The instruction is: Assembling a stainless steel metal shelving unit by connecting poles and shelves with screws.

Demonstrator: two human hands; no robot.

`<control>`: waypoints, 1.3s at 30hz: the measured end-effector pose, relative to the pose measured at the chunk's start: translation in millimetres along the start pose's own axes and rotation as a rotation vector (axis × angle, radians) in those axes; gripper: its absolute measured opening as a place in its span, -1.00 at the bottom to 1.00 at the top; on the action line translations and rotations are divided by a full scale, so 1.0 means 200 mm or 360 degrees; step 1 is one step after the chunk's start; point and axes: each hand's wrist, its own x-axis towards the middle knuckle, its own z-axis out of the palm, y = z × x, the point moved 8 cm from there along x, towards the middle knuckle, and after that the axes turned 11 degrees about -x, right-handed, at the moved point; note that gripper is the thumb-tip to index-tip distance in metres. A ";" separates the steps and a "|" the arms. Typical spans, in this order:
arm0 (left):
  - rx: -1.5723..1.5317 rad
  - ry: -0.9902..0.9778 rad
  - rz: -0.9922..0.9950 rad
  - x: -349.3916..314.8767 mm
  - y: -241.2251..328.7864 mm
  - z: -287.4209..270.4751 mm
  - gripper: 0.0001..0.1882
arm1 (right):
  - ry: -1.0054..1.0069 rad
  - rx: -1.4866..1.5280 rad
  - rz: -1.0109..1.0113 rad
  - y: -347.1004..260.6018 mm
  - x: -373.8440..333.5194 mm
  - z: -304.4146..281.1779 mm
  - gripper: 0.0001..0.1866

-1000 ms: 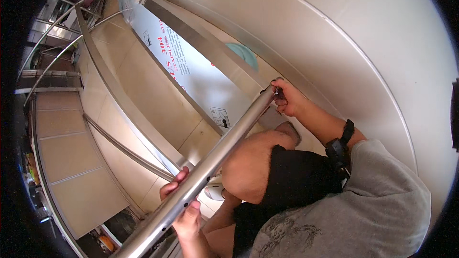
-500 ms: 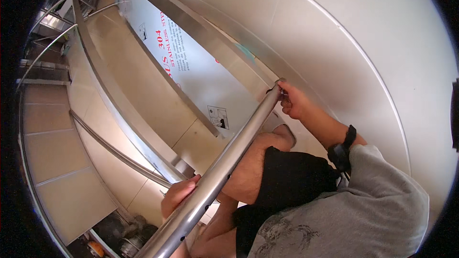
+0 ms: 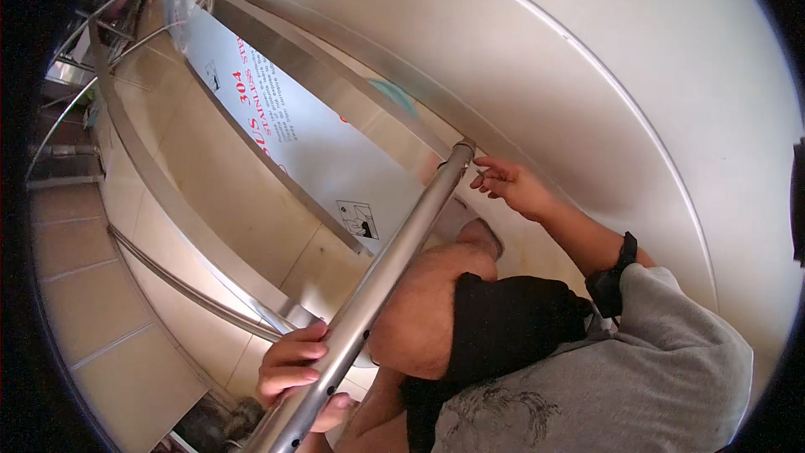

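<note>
In the head view, we see a steel tube (image 3: 390, 264) slanting across the middle, from seven o'clock at the lower edge up to an end just past one o'clock. Our left hand (image 3: 289, 373), at seven o'clock, grips it, fingers along one side and thumb against the other, near a row of dark round holes. Our right hand (image 3: 513, 187), at three o'clock, is just beside the tube's far end and off it, its fingers loosely curled; a small grey piece shows at the fingertips, and we cannot tell whether they pinch it.

Toward ten o'clock we have a panel (image 3: 293, 130) under printed pale film, lying among long flat metal bars (image 3: 180, 218). A green basin (image 3: 394, 94) peeks out at twelve o'clock, partly hidden, and a pale wall (image 3: 579, 126) curves past two o'clock. Our bare knee (image 3: 411, 340) is bent at six o'clock, beside the tube, with black shorts (image 3: 511, 327) at five.
</note>
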 end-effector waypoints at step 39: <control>-0.0830 0.0981 -0.0199 -0.23 -0.14 -0.06 -0.64 | -0.0680 -0.0937 -0.0750 -0.18 -0.29 0.13 -0.71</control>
